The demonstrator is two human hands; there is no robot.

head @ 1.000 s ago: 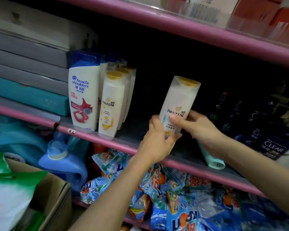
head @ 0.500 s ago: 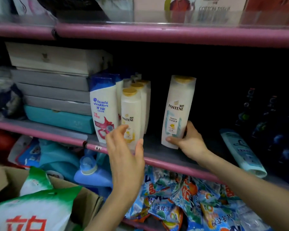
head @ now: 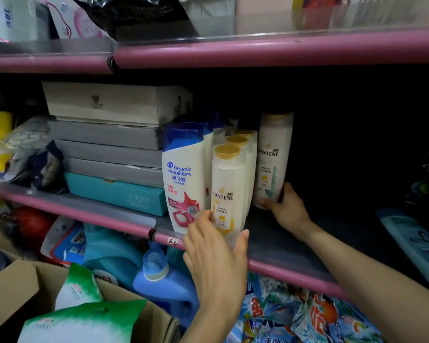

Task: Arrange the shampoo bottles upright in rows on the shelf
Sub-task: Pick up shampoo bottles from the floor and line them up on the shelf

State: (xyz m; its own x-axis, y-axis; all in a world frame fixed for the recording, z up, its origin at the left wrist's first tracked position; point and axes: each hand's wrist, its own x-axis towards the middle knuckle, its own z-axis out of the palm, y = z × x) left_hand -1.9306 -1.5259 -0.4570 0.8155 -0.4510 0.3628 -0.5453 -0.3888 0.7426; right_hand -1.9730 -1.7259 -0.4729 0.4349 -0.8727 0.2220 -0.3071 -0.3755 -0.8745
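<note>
My right hand (head: 286,210) grips the tall Pantene bottle (head: 273,159) far back; my left hand (head: 217,246) cups the front Pantene bottle (head: 228,191) at the shelf (head: 282,248) edge, open room rightward.

Two bare forearms come up from the lower edge of the view toward the pink shelf rail (head: 278,267), with no sleeve showing on either. The left hand (head: 217,258) and right hand (head: 286,210) wear no gloves, rings, watch or bracelet. A short, unpainted thumbnail shows on the left hand just above the rail.
</note>
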